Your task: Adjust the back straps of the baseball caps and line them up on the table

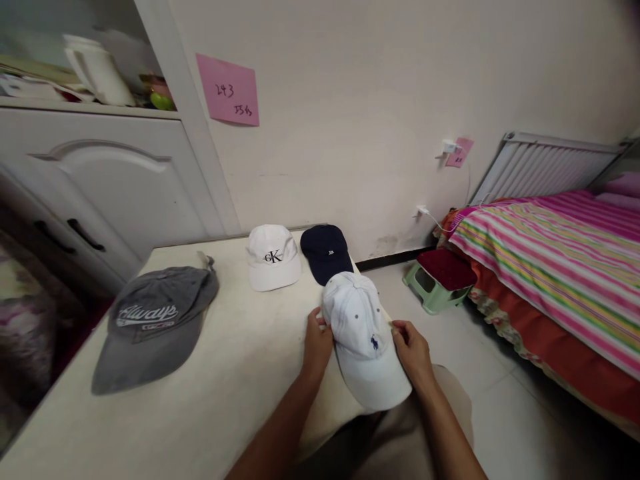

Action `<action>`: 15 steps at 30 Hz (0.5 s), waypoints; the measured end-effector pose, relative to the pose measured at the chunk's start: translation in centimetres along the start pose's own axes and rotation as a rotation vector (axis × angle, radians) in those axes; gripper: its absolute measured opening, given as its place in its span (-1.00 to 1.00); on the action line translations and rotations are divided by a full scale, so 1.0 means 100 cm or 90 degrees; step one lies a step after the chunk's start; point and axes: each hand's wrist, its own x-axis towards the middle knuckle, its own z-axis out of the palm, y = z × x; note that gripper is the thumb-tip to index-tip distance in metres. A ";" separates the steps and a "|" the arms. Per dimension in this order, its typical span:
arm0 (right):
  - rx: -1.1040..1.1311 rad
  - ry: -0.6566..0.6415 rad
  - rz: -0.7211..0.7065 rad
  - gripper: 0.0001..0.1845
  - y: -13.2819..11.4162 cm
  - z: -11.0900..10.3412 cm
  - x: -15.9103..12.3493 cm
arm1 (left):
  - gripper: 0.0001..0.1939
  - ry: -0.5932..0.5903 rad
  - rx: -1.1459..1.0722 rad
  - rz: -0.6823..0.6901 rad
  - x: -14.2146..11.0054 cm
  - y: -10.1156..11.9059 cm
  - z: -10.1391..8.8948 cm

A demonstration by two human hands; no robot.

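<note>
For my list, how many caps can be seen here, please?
4: a gray cap on the left of the table, a lettered white cap near the wall, a navy cap beside it, and a white cap with a blue logo between the left hand and right hand.

A striped bed stands at the right, a green stool near it, and a white jug rests on a shelf.

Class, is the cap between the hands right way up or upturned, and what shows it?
Right way up: the pale cap shows its crown's outside, not its lining.
</note>
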 end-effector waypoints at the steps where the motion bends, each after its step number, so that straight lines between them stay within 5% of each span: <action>1: -0.009 0.005 -0.003 -0.65 0.000 -0.001 -0.001 | -0.55 0.001 0.015 0.003 0.000 0.000 -0.002; 10: -0.018 0.042 -0.005 -0.63 0.004 -0.008 0.001 | -0.60 -0.046 0.101 0.078 -0.029 0.009 -0.015; 15: 0.016 0.039 -0.010 -0.65 0.008 -0.006 0.001 | -0.42 -0.111 0.127 0.142 -0.055 0.001 -0.024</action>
